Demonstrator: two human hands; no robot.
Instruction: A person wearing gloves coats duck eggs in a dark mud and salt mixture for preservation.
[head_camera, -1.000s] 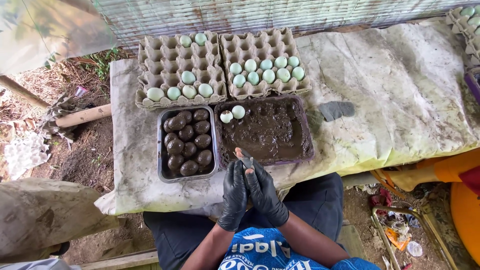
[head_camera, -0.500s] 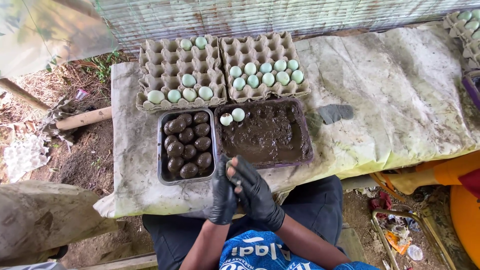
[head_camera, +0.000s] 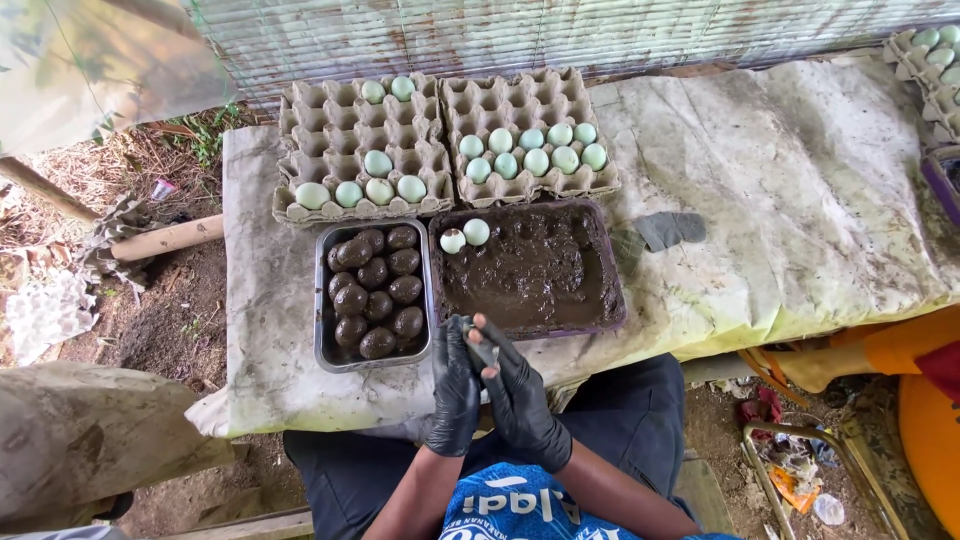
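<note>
One tabletop (head_camera: 800, 180) under a stained cloth carries two cardboard egg cartons (head_camera: 360, 110) of pale eggs at the back, with a mud tray (head_camera: 600, 300) and a metal tray (head_camera: 322, 300) of coated eggs in front, within my reach. Smallest item: an egg (head_camera: 481, 348) I see half-smeared with mud, pressed between my gloved left hand (head_camera: 455, 390) and right hand (head_camera: 520, 400) at the near edge, apparently so the coating is rubbed on all round.

L hand (head_camera: 455, 385) & R hand (head_camera: 520, 400), both in black gloves, pressed together in front of torso, fingers up. Palms face each other, fingers curled inward, closed around smth small between them. Bare forearms angle in from below, elbows out to sides.
</note>
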